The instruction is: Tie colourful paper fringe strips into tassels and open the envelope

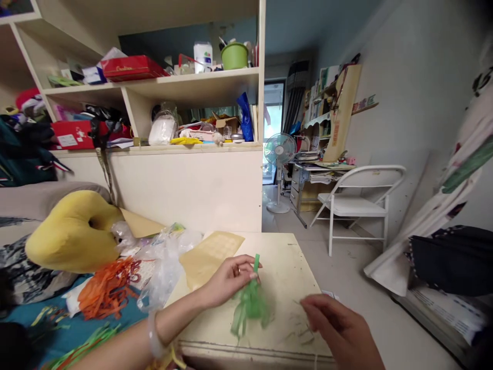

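Note:
My left hand (233, 276) pinches a bundle of green ribbon strips (251, 303) near its top, over the cream tabletop (283, 257). A short green loop stands up above the fingers, while the loose strips hang below and blur. To the right of the bundle, my right hand (339, 326) is curled with thumb and fingertips together. A faint thin green bit shows by those fingertips; whether they grip it is too blurred to make out. Small dark green scraps (302, 334) lie on the tabletop between the hands.
A brown paper envelope (210, 252) and clear plastic bags (164, 267) lie left of the hands. Orange strips (106, 290), green strips (87, 349) and a yellow cushion (73, 231) rest farther left. A white folding chair (358, 205) and fan (280, 151) stand beyond.

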The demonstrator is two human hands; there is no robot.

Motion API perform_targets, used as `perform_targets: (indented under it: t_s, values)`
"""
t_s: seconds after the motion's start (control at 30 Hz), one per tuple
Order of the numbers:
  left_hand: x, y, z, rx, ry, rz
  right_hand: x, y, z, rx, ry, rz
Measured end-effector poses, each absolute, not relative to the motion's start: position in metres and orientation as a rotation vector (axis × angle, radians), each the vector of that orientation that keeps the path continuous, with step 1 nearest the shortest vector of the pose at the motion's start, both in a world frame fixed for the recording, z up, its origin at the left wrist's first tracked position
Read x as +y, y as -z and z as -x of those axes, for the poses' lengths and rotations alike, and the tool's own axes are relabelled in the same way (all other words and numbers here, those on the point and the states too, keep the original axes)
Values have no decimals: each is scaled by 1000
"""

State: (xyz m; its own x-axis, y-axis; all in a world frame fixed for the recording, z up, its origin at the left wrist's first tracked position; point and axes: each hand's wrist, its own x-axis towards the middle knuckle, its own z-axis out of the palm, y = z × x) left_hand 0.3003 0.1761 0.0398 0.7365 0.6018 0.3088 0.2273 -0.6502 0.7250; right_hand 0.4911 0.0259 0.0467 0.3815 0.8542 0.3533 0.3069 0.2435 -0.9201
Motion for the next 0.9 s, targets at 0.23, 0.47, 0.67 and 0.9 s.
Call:
perform_targets:
  t_s: [0.23, 0.47, 0.67, 0.9]
  values:
    - [99, -59, -268, 373, -783, -1493, 29, -87, -434, -1431, -511, 1256]
    - [88, -54, -250, 215, -794, -1406, 6, -108, -415, -1405, -756, 1215]
    - [80, -57, -247, 70, -790, -1356, 1, -113, -405, -1410, -793, 1222]
    - [72, -68, -240, 222, -800, -1545, 2, -111, -398, -1428, -773, 1179]
